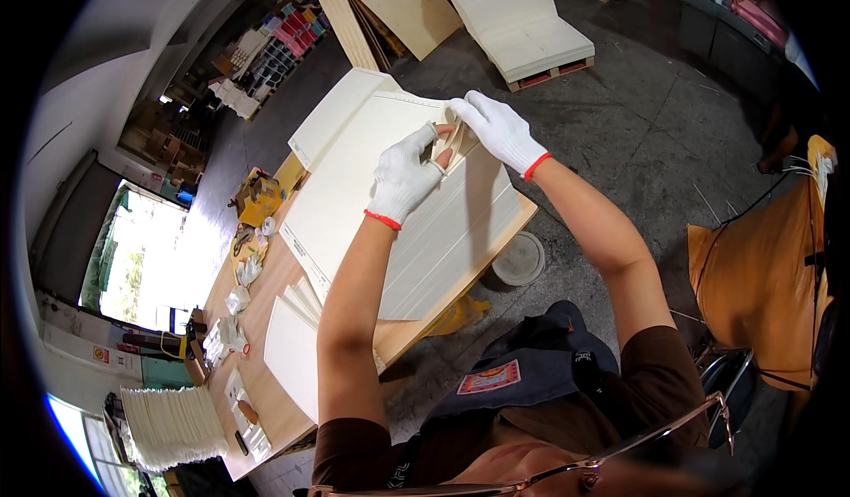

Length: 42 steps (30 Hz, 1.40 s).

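Note:
A tall stack of large white sheets (354,169) lies on the wooden table in front of me. Both my hands wear white knit gloves with red cuffs. At the stack's far right corner, my left hand (407,176) has bare thumb and index tips bent round the edges of a few lifted sheets (457,138). My right hand (501,130) is closed over the same corner, its fingertips partly hidden by the sheets. Between the hands the sheet edges bow and fan apart slightly.
Smaller white sheets (292,346) lie on the table (252,320) at left, near plastic bags (221,339) and a yellow box (259,198). A round grey-white bucket (519,259) stands on the floor by the table's right edge. Beyond are a loaded pallet (549,50) and, at right, an orange-brown sack (761,276).

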Tool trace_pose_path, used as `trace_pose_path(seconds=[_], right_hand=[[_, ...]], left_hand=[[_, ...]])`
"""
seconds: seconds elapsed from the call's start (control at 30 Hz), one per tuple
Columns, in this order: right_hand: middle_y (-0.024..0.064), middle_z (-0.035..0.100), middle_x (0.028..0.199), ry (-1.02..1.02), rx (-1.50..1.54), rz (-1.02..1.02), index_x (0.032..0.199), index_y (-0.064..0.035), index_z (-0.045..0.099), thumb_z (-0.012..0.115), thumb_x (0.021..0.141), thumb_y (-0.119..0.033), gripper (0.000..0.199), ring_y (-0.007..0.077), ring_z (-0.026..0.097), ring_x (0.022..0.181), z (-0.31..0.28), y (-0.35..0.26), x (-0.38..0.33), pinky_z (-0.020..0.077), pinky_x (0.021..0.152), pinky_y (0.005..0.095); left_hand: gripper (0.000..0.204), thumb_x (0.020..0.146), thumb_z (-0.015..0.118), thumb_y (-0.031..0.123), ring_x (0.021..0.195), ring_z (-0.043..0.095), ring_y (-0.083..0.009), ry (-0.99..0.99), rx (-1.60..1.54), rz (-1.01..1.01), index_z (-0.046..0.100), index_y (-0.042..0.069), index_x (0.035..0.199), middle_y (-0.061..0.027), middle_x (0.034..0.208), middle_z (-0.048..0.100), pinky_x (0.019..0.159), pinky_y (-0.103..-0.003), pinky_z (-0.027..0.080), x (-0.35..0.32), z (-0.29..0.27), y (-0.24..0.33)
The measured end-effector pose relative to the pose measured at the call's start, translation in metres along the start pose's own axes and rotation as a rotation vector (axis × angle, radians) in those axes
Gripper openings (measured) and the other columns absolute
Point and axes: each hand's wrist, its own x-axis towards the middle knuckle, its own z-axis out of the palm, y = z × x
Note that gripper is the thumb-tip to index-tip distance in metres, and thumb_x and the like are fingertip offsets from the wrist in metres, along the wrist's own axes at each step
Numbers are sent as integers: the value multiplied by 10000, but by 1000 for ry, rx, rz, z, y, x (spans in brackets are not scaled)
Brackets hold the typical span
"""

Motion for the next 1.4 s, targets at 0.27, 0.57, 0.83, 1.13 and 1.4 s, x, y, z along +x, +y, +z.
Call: trace_pose_path(seconds=[0.27,0.57,0.83,1.13,1.4], right_hand=[[109,670,846,-208,-664,-235,960,-106,662,516,977,-535,454,324,666,856,-38,9,-6,521,729,437],[167,675,921,-85,60,-6,1075,-65,663,469,997,-508,490,360,642,899,-6,5,4,486,812,426],[136,639,815,-50,128,130,947,-36,622,461,996,-566,557,307,617,797,1,5,0,468,763,400],[133,610,776,-22,171,114,876,-27,590,465,989,-604,601,291,588,748,5,9,0,459,749,391],[140,599,775,-15,167,124,862,-30,577,461,989,-608,602,305,576,738,5,10,-1,457,737,391]], left_hand=[[364,963,546,150,843,691,-281,144,-22,109,676,232,1293,-151,892,706,793,-363,530,1,7,-9],[269,967,552,192,828,696,-312,88,46,106,700,202,1192,-142,875,701,762,-391,531,4,5,-11],[376,864,743,330,791,668,-193,74,74,88,705,240,1226,-73,839,692,763,-338,519,3,4,-8],[370,875,730,313,885,702,-314,41,49,52,693,240,1236,-129,996,732,820,-387,541,3,2,-6],[348,869,721,264,824,699,-288,67,41,78,700,237,1215,-118,937,722,767,-373,545,2,4,-7]])
